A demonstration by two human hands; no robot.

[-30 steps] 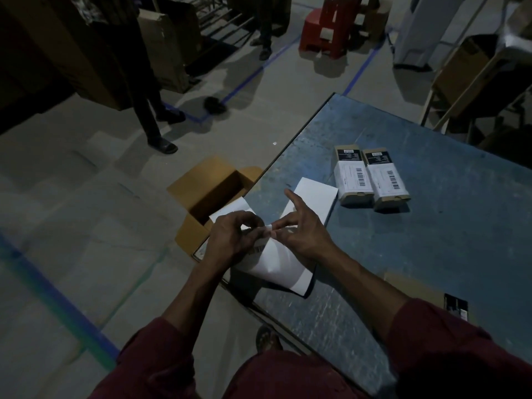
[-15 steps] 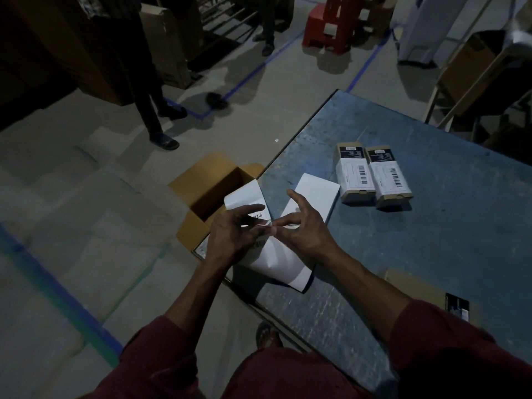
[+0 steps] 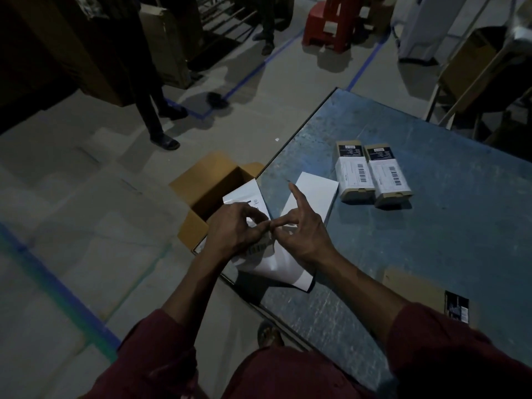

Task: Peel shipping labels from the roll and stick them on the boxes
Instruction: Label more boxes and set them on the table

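A white strip of label backing point(image 3: 290, 266) lies folded over the near left edge of the blue table point(image 3: 403, 231). My left hand point(image 3: 236, 230) pinches a white barcode label point(image 3: 259, 249) at the strip's fold. My right hand point(image 3: 302, 228) pinches the backing paper right beside it, its index finger pointing up and away. Two small boxes point(image 3: 372, 175) with barcode labels on top lie side by side further back on the table. A brown box with a black end panel point(image 3: 426, 295) lies at the near right, half behind my right forearm.
An open cardboard carton point(image 3: 213, 185) stands on the floor against the table's left edge, under my left hand. A person's legs point(image 3: 152, 110) stand on the floor at the back left. A red stool point(image 3: 331, 21) and more cartons stand at the back.
The label's free end has lifted and curled up above my left hand. My right index finger has straightened further upward. The view has shifted slightly.
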